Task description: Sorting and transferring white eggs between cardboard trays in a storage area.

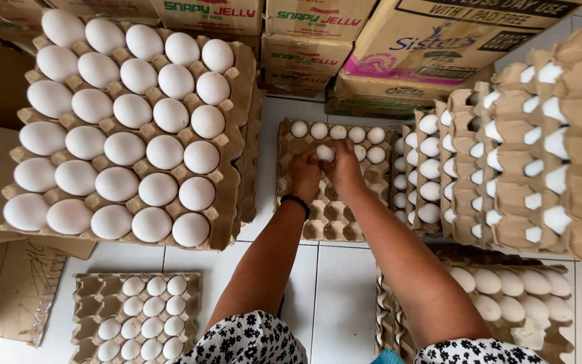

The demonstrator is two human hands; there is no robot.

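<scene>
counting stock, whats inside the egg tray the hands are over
The egg tray holds a back row of five white eggs and a couple more at right. Both hands, left hand and right hand, hold another egg. Front cups are empty; cups under the hands are hidden.

eggs (124,148): smooth, matt | trays (331,219): rough pulp | floor (341,290): glossy tile

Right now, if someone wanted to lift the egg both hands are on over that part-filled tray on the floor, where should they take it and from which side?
Probably from above, fingertips on its rounded sides. The egg sits over a cup of the part-filled tray, so only its upper part shows. The left hand and right hand already meet on it that way. Neighbouring eggs crowd the far side.
</scene>
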